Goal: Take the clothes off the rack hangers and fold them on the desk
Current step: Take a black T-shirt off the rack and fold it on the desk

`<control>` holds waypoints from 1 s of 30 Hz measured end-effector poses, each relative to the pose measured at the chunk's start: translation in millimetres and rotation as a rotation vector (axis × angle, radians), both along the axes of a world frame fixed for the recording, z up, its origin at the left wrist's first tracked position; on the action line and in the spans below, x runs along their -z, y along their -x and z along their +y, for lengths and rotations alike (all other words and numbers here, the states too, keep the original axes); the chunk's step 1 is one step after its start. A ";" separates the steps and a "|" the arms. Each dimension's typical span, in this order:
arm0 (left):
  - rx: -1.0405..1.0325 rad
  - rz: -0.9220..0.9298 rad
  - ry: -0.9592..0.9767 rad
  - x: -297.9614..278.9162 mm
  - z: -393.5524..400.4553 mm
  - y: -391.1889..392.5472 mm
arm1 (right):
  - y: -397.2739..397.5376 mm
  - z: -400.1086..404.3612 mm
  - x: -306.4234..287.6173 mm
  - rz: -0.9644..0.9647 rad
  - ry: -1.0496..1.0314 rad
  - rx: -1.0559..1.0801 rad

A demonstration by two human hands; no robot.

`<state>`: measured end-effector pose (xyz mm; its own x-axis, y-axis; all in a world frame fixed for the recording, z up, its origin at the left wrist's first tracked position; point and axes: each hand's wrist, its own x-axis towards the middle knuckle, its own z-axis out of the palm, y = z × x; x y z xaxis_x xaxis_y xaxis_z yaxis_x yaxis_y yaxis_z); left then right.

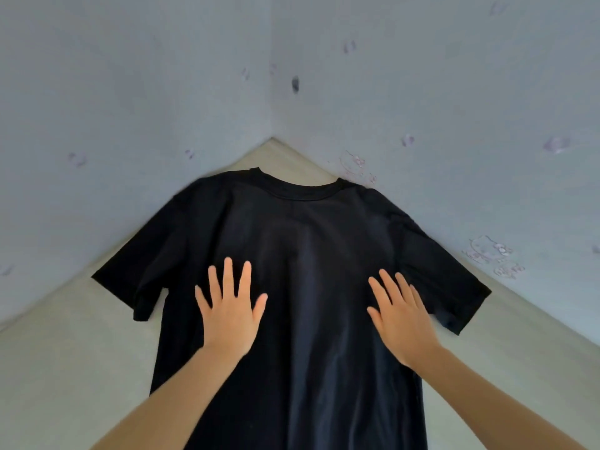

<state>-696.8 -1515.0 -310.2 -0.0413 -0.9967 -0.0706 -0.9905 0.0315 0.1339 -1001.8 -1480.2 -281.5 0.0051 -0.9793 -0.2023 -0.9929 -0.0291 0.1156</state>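
A black short-sleeved T-shirt [311, 261] lies spread flat on the pale desk [65, 368], its collar pointing into the far corner and its hem running off the bottom of the view. My left hand [229, 315] rests palm down on the left side of the chest, fingers apart. My right hand [401, 323] lies flat on the right side near the sleeve seam, fingers spread too. Neither hand holds any cloth. No rack or hangers are in view.
Two grey-blue walls [454, 108] with faint purple prints meet in a corner right behind the collar. The right sleeve touches the foot of the right wall. Bare desk surface shows on both sides of the shirt.
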 end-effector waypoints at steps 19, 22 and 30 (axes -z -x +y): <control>0.121 -0.034 -0.267 -20.6 52.2 -36.2 | -28.1 91.0 -31.0 -0.307 -0.173 0.048; 0.155 0.028 -0.256 -28.7 66.5 3.0 | -7.7 79.7 -42.0 -0.491 -0.069 0.096; 0.166 0.074 -0.174 -30.2 114.1 110.4 | 74.3 39.1 -46.1 -0.545 -0.006 0.286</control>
<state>-807.2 -1400.9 -280.0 -0.2151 -0.9487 -0.2316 -0.9609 0.1633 0.2234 -1076.1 -1441.1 -235.4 -0.1529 -0.9560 -0.2503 -0.8776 0.2478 -0.4103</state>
